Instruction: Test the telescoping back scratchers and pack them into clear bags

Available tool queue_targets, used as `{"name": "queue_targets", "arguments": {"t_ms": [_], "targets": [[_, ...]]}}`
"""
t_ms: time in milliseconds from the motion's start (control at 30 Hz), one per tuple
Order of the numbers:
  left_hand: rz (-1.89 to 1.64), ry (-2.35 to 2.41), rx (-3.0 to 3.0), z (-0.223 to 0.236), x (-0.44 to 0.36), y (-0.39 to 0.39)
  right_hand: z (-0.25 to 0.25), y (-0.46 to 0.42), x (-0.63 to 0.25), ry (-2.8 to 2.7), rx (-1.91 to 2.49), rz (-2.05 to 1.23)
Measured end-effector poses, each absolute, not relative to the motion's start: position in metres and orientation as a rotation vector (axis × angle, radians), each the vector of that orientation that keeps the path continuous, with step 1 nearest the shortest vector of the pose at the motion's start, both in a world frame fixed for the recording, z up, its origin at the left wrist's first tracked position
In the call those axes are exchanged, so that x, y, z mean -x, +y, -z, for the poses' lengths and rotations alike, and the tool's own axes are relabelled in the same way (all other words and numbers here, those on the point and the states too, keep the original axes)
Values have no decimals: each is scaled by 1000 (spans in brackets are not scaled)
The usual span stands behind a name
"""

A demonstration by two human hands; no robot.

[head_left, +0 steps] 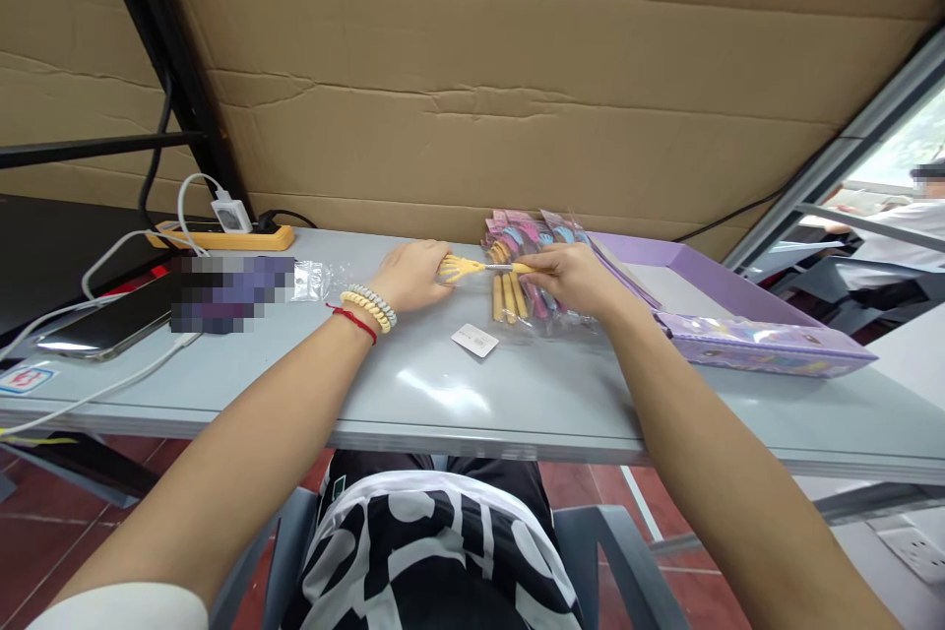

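Note:
A yellow back scratcher (464, 268) with a hand-shaped head and a short metal shaft lies level between my two hands, above the table. My left hand (414, 276) is closed around its head end, with the fingertips partly hidden. The handle end is pinched in my right hand (567, 278). Just behind and below my right hand are several back scratchers in clear plastic sleeves (508, 298), with yellow, pink and blue parts. A small white label card (474, 341) rests flat on the table in front of the scratcher.
An open purple box (768, 343) stands at the right. Left on the grey table (413, 404) are a dark phone (110, 320), white cables, a clear plastic wrapper (314, 282) and a yellow power strip (251, 237). Cardboard (502, 98) walls the back. A person sits far right.

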State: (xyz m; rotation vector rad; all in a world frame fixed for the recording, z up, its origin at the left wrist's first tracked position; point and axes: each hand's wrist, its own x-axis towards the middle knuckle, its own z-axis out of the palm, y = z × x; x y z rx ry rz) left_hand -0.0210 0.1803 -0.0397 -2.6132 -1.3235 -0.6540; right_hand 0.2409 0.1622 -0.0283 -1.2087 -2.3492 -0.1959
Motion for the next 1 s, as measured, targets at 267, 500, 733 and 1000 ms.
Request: {"name": "queue_targets", "arguments": {"t_ms": [267,500,733,1000], "targets": [[526,-1356,2605,45,15,179,29,158,-231,-2369,1266,377],[406,-1429,2599,47,12,178,30,148,-213,-2424,1410,425],[386,-1380,2630,50,7,177,34,140,-195,-2510,1518,490],[411,-1418,2603,46,8,177,23,140,-203,-2395,1618,182]]}}
